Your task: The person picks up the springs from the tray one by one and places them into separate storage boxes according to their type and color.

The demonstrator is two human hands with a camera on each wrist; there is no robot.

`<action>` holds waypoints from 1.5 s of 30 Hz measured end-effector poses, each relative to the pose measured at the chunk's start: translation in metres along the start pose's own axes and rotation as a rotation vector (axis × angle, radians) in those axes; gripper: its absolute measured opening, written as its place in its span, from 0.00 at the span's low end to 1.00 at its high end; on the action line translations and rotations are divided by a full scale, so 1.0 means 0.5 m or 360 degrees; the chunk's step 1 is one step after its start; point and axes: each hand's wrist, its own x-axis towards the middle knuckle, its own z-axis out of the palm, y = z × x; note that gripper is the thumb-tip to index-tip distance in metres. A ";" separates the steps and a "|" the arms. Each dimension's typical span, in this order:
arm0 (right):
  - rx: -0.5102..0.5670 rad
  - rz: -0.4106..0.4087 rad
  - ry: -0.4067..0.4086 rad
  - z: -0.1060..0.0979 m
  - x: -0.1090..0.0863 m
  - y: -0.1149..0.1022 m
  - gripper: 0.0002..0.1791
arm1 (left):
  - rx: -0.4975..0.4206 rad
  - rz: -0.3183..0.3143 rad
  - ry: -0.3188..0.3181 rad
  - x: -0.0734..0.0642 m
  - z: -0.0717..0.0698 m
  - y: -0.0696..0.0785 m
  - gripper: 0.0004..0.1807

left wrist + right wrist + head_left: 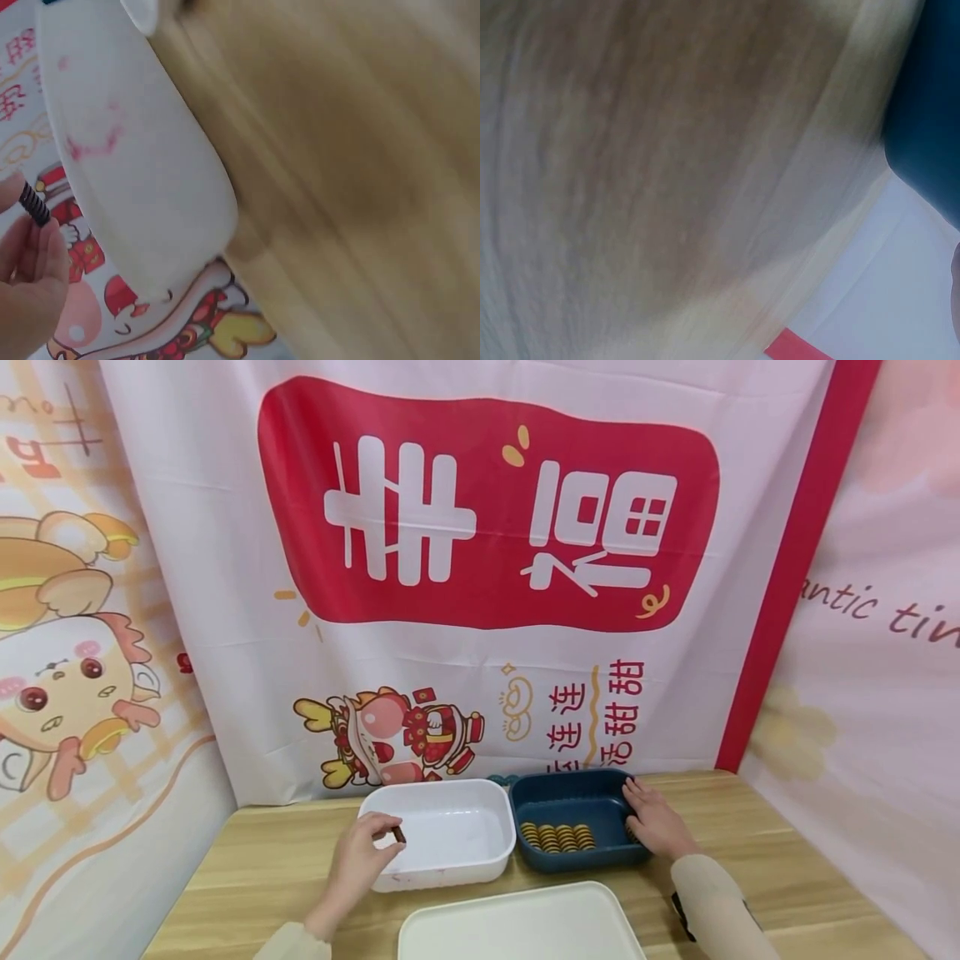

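Note:
My left hand (pixel 358 853) pinches a small dark brown cookie (pixel 398 834) between thumb and fingers, over the left side of a white plastic container (pixel 491 867). The left wrist view shows the cookie's ridged edge (pixel 34 204). Against the right rim of a dark blue container (pixel 555 862) lies my right hand (pixel 660 822), fingers extended toward the far corner. Rows of striped sandwich cookies (pixel 558 837) lie in the blue container's front left. A few more show partly beneath the right hand. Only a sliver of finger (pixel 955 289) appears in the right wrist view.
A cream tray (pixel 517 931) lies in front of the two containers, cut off by the view's bottom edge. All stand on a wood-grain table (pixel 795 877). Behind it hangs a printed cloth (pixel 487 647), with patterned walls on both sides.

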 end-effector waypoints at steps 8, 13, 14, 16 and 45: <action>-0.0008 0.0026 -0.0035 -0.004 -0.001 -0.003 0.26 | 0.0475 0.0308 -0.0372 0.058 0.015 -0.041 0.14; 0.0006 0.0045 -0.0055 -0.001 -0.001 -0.005 0.26 | 0.0516 0.0413 -0.0579 0.077 0.030 -0.063 0.11; 0.0001 0.0048 -0.0060 0.001 -0.002 -0.005 0.26 | 0.0525 0.0415 -0.0611 0.079 0.032 -0.067 0.11; -0.0001 0.0050 -0.0070 0.004 -0.003 -0.007 0.26 | 0.0549 0.0383 -0.0674 0.080 0.037 -0.076 0.10; 0.0025 0.0110 0.0002 0.010 -0.002 -0.008 0.27 | 0.0714 0.0161 -0.0654 0.095 0.038 -0.088 0.12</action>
